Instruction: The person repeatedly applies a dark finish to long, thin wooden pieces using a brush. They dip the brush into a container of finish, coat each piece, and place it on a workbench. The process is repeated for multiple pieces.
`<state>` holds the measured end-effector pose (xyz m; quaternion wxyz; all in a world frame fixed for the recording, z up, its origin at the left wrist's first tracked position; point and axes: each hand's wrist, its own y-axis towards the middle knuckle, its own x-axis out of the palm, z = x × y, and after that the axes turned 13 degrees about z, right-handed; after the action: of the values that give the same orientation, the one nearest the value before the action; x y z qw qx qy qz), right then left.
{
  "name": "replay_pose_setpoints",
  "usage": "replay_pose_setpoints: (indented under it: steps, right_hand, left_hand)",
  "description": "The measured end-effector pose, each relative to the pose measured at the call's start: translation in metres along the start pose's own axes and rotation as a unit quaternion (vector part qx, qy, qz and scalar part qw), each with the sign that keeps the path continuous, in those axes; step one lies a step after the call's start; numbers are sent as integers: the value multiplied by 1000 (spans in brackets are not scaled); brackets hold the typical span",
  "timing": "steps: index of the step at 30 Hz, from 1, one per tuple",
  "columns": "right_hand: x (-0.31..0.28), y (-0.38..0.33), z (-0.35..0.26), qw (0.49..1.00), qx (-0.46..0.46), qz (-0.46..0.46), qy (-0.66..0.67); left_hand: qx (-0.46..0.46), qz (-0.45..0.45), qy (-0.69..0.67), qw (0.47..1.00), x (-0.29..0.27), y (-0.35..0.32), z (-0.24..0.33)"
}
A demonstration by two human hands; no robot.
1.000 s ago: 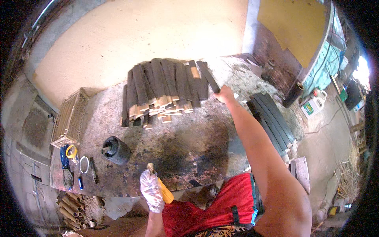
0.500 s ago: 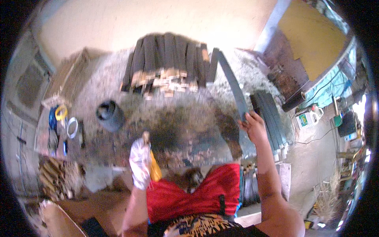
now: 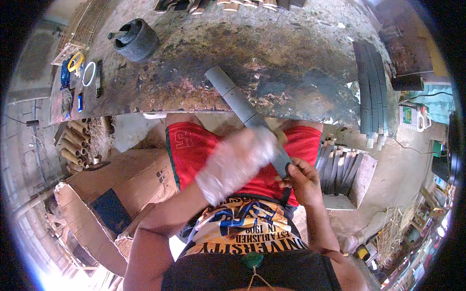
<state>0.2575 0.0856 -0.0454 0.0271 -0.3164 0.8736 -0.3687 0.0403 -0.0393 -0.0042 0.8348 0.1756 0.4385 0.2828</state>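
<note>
A long grey slat [image 3: 228, 90], marked by crosswise lines like bamboo joints, slants over my lap, its far end above the table edge. My right hand [image 3: 303, 180] pinches its near end between thumb and fingers. Across the slat's middle lies my left hand [image 3: 242, 157], covered in a whitish, see-through plastic glove or bag. Motion smears that hand, so its fingers cannot be made out. A bit of something yellowish [image 3: 280, 136] shows beside it, too little to name.
A stained worktable [image 3: 291, 72] spans the front. Dark slats [image 3: 371, 89] lie at its right; a dark grey pot [image 3: 138, 41] and rolls of tape [image 3: 89, 73] are at its left. An open cardboard box [image 3: 141, 177] stands left of my lap, a box of slats [image 3: 340, 169] right.
The slat has come from above the table's right side down across my lap, and the view has tilted downward. My left hand has moved right, onto the slat; the yellow cloth-like thing by it is mostly hidden.
</note>
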Motion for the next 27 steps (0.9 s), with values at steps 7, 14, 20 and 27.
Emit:
replay_pose_setpoints:
  steps: [7,14,20,27]
  right_hand:
    - [-3,10,6,998,49,3,47]
    - [-5,12,-1,998,36,8,51]
    - [3,-4,-4,992,-90,13,-82]
    - [12,-8,-3,987,-124,52,-91]
  left_hand:
    - [-48,-29,180,982,1,-5,-59]
    - [-23,80,312,947,-59,50,-159]
    - [-6,-112,126,986,-5,29,-15]
    - [15,8,182,983,1,9,-85]
